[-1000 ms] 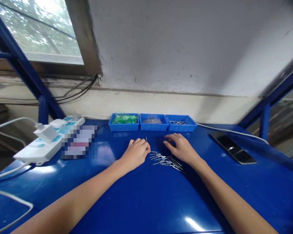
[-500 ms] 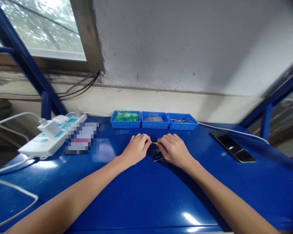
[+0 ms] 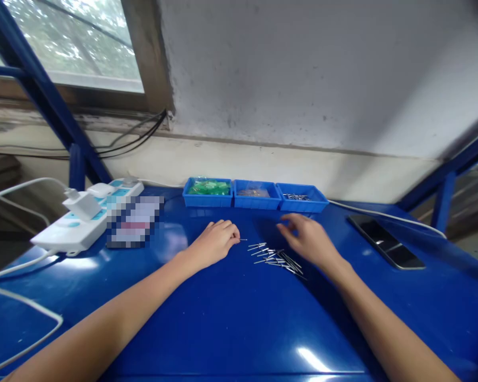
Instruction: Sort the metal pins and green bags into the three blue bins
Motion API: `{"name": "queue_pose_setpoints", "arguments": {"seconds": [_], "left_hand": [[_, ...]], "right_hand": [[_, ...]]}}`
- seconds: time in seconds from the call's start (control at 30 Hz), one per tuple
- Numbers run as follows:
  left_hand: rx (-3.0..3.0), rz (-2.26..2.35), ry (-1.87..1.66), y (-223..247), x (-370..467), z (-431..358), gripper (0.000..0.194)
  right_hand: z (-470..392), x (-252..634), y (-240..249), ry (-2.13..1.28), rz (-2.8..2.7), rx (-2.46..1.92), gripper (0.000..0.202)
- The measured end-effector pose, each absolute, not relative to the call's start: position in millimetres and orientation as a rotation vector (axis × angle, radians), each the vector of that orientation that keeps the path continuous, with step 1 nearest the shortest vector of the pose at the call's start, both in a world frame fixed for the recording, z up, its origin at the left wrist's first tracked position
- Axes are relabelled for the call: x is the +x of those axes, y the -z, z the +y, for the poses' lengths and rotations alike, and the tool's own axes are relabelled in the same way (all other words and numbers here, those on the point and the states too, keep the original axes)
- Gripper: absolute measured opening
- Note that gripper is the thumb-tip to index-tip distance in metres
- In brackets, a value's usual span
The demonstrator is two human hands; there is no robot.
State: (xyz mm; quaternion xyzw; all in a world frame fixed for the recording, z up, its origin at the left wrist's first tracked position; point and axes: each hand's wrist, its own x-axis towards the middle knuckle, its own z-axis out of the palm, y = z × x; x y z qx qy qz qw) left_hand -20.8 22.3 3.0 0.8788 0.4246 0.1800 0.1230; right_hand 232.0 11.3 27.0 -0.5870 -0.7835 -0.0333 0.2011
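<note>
My left hand point(image 3: 217, 240) is closed, with thumb and forefinger pinching a thin metal pin point(image 3: 242, 240) whose end points right. My right hand point(image 3: 305, 236) is over the table to the right, thumb and forefinger parted, with no object visible between them. Between and slightly below the hands lies a loose pile of slim metal pins point(image 3: 276, 258), several of them with a thicker silvery part. Three blue bins stand in a row behind: green pieces fill the left bin point(image 3: 207, 201), small pieces in clear plastic lie in the middle bin point(image 3: 257, 202), and metal pins are in the right bin point(image 3: 305, 205).
On the left of the blue table point(image 3: 223, 329) sits a white power strip point(image 3: 59, 233) with plugs and cables, beside a blurred-out flat object point(image 3: 135, 223). A dark phone point(image 3: 384, 241) lies at the right. Blue frame posts and a wall bound the back.
My right hand has moved away from the left hand to the right and opened, uncovering the pile of pins. The left hand has shifted slightly left and still holds a pin.
</note>
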Motion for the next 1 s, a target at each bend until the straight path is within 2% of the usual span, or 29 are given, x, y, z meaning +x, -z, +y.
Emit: {"name": "queue_pose_setpoints", "arguments": {"seconds": [0.13,0.33,0.4,0.5,0.6,0.67,0.77,0.87,1.0], "left_hand": [[2.530,1.233,-0.685,-5.4,-7.9,13.4,0.014],[2.347,1.230,-0.859,-7.1,1.5,4.6,0.014],[2.298,1.283,-0.862,-5.8,3.7,3.2,0.017],[2.404,1.313,-0.762,-4.0,8.5,1.6,0.022],[2.574,1.282,-0.644,-3.0,14.0,0.9,0.018],[2.619,1.289,-0.601,-2.3,16.2,1.0,0.014],[2.622,1.306,-0.585,-0.6,16.6,2.1,0.013],[2.573,1.322,-0.632,1.7,14.9,4.7,0.011],[2.414,1.309,-0.793,3.0,11.9,8.8,0.010]], "right_hand": [[-5.2,190.0,-19.3,0.067,-2.478,-1.195,0.018],[-5.8,187.6,-24.1,0.269,-2.505,-1.142,0.018],[-5.1,200.0,-35.8,0.375,-2.364,-1.110,0.016],[-1.1,226.6,-56.4,0.596,-1.808,-1.146,0.011],[11.8,253.1,-65.9,0.723,-1.335,-1.414,0.022],[21.7,263.2,-60.8,0.669,-1.438,-1.717,0.029],[26.7,259.3,-42.1,0.362,-1.845,-2.037,0.031],[17.0,234.6,-27.1,0.062,-2.168,-1.722,0.028],[0.8,201.0,-23.7,-0.064,-2.425,-1.212,0.021]]}}
